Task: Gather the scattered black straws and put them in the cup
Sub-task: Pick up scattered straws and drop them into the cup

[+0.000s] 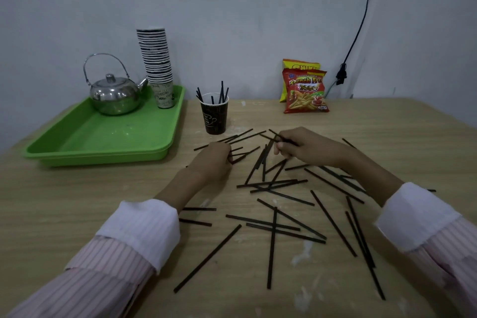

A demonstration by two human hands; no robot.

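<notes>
**Both hands down among the straws in front of the cup**

The right hand (307, 147) has its fingers pinched around a black straw (284, 140), which pokes out to the left of the knuckles. The left hand (213, 160) is curled over, fingers closed on the ends of a few straws (241, 155) lying just in front of the cup (214, 117); how many it grips cannot be told. Both wrists come out of white cuffs on pink striped sleeves (124, 266).

The cup — black, with a pale drawing on its side — stands upright on the wooden table (77, 214) and already holds several straws. In front of it and to its right, many more straws (273, 224) lie scattered and crossing one another. Left of the cup sits a green tray (108, 137) carrying a steel kettle (114, 95) and a tall stack of paper cups (157, 64). Right of the cup, against the wall, stand two snack bags (304, 91) — a red one in front of a yellow one.
</notes>
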